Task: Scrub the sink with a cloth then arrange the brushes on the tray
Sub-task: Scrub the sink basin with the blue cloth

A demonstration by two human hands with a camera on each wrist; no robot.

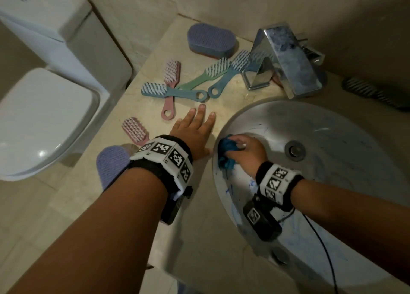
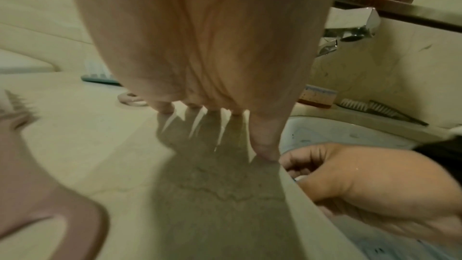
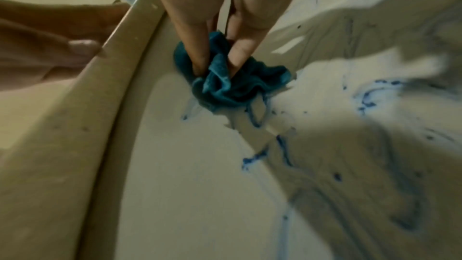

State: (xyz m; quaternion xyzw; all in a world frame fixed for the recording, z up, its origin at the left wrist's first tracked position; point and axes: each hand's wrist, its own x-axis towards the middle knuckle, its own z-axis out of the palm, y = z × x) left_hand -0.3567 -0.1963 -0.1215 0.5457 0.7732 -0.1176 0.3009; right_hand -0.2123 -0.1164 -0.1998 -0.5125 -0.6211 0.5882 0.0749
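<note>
- Five long-handled brushes are lying on the beige stone counter left of the sink: a pink brush, a blue brush, a green brush and a second blue brush are crossing one another behind the sink's left rim, and a second pink brush is lying apart, nearer the person.
- Beyond those brushes, an oval purple tray is sitting near the wall.
- A chrome tap is standing behind the sink, and a white toilet is standing far to its left.
- Blue streaks are showing on the sink's white wall.
- The left hand is resting flat on the counter just left of the sink's rim, fingers spread and straight, holding nothing.
- The right hand is reaching into the sink with its fingers curled into a bunched teal cloth, pressing it against the sink's left inner wall.
</note>
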